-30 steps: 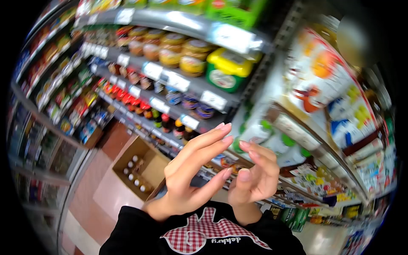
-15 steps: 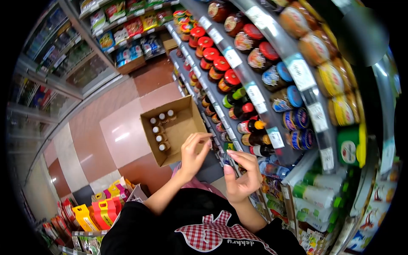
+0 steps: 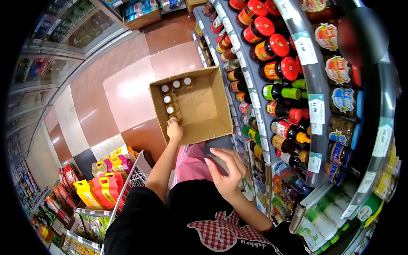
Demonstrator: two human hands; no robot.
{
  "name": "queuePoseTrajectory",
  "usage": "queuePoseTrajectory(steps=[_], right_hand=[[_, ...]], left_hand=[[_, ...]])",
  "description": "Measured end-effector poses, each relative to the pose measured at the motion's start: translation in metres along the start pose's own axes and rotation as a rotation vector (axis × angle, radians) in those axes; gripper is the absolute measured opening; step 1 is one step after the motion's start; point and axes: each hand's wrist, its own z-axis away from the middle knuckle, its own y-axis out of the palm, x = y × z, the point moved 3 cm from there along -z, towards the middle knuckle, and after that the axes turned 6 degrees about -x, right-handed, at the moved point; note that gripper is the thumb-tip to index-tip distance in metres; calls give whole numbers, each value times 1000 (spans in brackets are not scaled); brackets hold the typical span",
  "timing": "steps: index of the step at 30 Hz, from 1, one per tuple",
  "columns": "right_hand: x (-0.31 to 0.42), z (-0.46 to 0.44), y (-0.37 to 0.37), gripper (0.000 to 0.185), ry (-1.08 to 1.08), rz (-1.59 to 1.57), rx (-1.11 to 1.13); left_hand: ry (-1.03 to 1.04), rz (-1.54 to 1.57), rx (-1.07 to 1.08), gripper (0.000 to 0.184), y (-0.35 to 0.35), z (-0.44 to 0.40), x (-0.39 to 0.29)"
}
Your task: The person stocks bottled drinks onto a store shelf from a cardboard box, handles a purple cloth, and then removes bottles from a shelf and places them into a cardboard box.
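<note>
An open cardboard box (image 3: 208, 131) stands on the floor. Several small bottles with white caps (image 3: 167, 99) line its left and far sides, and the rest of its inside shows bare cardboard. My left hand (image 3: 174, 131) reaches over the near left corner, its fingers closed round the top of the nearest bottle, whose cap they hide. Nearer my body, my right hand (image 3: 228, 171) hangs over the floor beside the shelf, with fingers apart and nothing in them.
Shelves of sauce bottles and red-lidded jars (image 3: 272, 46) rise close on the right. Glass-door cabinets (image 3: 80, 32) run along the far left. Colourful packages (image 3: 108, 189) stand on a rack at the lower left. Tiled floor (image 3: 127, 85) lies between them.
My left hand has moved down into the box and closed on a bottle. My right hand has come down closer to my body. The view has tilted from the shelves to the box and floor.
</note>
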Motion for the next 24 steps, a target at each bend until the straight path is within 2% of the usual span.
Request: queuePoseTrajectory(steps=[4, 8, 11, 12, 16, 20, 24], right_hand=[[-14, 8, 12, 27, 77, 5, 73], [-28, 17, 15, 25, 169, 1, 141], [-36, 26, 17, 22, 253, -18, 190], [-39, 29, 17, 22, 282, -23, 201], [-49, 40, 19, 22, 347, -30, 219], [-59, 47, 22, 22, 393, -19, 205], [-66, 55, 26, 21, 473, -42, 188]], left_hand=[[-146, 66, 76, 57, 29, -25, 21], [-165, 77, 95, 55, 55, -41, 25], [-188, 47, 38, 51, 70, -52, 31], [-190, 29, -11, 42, 65, -51, 25], [-141, -37, -70, 28, 72, -64, 24], [-110, -86, -127, 20, 81, -76, 25], [-93, -152, -180, 23, 86, -76, 16]])
